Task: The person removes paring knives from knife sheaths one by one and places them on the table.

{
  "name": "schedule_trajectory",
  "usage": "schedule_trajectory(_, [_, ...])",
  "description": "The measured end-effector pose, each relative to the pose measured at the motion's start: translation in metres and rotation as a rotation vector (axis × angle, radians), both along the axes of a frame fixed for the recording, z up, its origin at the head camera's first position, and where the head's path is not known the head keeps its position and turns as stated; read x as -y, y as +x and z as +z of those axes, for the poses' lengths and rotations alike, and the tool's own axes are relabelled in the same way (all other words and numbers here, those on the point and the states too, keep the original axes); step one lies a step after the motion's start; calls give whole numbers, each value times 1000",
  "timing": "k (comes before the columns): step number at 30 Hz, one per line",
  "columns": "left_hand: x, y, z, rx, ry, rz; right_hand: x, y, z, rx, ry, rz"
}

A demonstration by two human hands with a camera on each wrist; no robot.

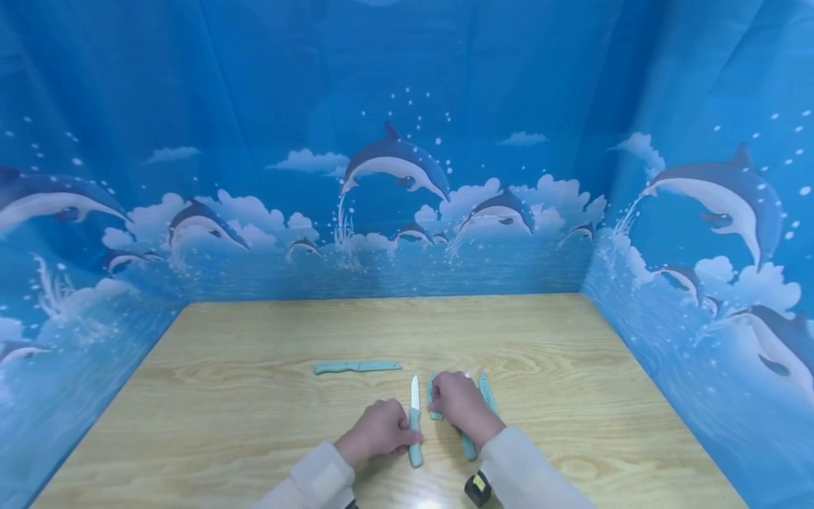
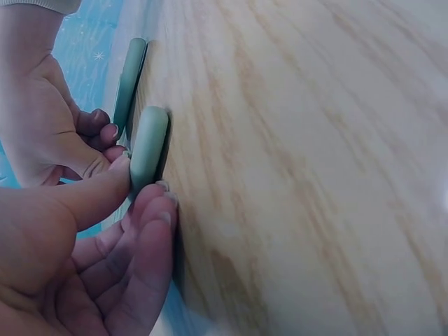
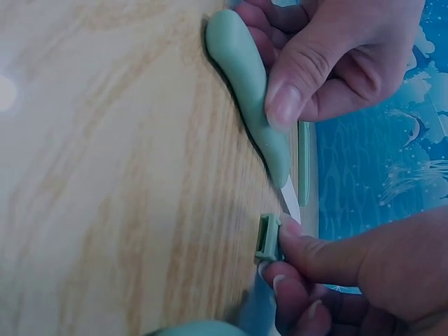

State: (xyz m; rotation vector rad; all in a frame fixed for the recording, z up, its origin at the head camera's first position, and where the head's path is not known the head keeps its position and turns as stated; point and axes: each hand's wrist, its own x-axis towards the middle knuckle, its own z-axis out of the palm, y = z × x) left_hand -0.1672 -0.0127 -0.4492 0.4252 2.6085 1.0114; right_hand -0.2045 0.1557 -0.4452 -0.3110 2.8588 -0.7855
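Observation:
A small paring knife (image 1: pixel 415 418) with a pale green handle lies on the table, its bare blade pointing away from me. My left hand (image 1: pixel 380 433) pinches its handle (image 3: pixel 245 80) between thumb and fingers. Just to the right, my right hand (image 1: pixel 463 401) pinches a green blade sheath (image 3: pixel 269 238); the sheath's hollow end shows in the right wrist view. Sheath and blade are apart. Beneath the right wrist lies another green handle (image 1: pixel 468 445), partly covered by the arm. Beside that hand a long green piece (image 1: pixel 487 390), perhaps another sheath, is partly hidden.
Farther back on the wooden table (image 1: pixel 254 339), a sheathed green knife (image 1: pixel 357 366) lies crosswise. Blue dolphin-printed curtains (image 1: pixel 394 268) border the table at the back and both sides. A black and yellow device (image 1: pixel 478 488) sits at the right sleeve.

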Motion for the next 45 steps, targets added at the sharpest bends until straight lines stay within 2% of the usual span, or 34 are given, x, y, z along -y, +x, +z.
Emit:
schedule_trajectory(6, [0,1,0,-2,9,0,0,2,3,-34,30,11])
schedule_trajectory(18, [2,1,0,-7,5,2,3,5,4,-55,13,24])
schedule_trajectory(24, [2,1,0,7,22,10,5,4,0,-45,-21,-4])
schedule_trajectory(36, [2,2,1,17,42,30,7,5,-3,-55,-12,-35])
schedule_trajectory(45, [4,1,0,20,36,28,9,4,2,-36,-30,-43])
